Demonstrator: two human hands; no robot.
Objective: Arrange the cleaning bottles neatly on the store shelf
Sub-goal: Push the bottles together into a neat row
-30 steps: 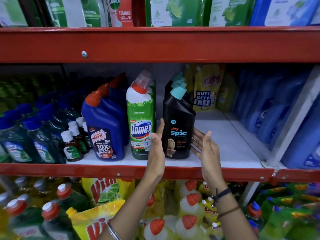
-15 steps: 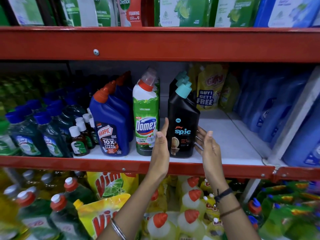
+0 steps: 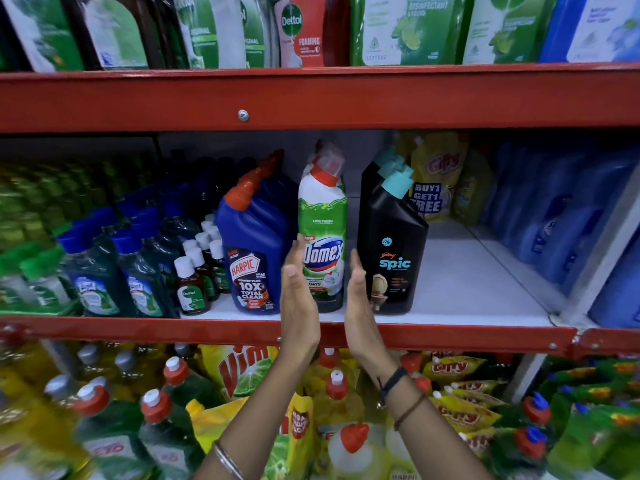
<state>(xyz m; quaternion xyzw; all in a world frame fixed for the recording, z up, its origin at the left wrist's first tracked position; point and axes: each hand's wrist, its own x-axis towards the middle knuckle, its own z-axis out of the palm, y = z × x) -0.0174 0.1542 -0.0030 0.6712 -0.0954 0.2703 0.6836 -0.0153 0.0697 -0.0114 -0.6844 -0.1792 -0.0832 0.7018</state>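
Observation:
A green-and-white Domex bottle (image 3: 323,233) with a red cap stands upright at the front of the middle shelf (image 3: 464,292). On its left is a blue Harpic bottle (image 3: 254,244), on its right a black Spic bottle (image 3: 393,251) with a teal cap. More bottles of each kind line up behind them. My left hand (image 3: 298,299) is flat against the Domex bottle's left side, and my right hand (image 3: 360,299) is flat against its right side, in the gap before the Spic bottle. The fingers of both hands are straight and do not curl round the bottle.
Small Dettol bottles (image 3: 192,285) and green bottles with blue caps (image 3: 93,271) fill the shelf's left part. Blue jugs (image 3: 561,216) and yellow pouches (image 3: 440,178) stand at the right and back. A red beam (image 3: 311,98) runs above. Bare white shelf lies right of the Spic bottle.
Both hands have shifted left from either side of the Spic bottle to either side of the Domex bottle. The bottles stand in the same order.

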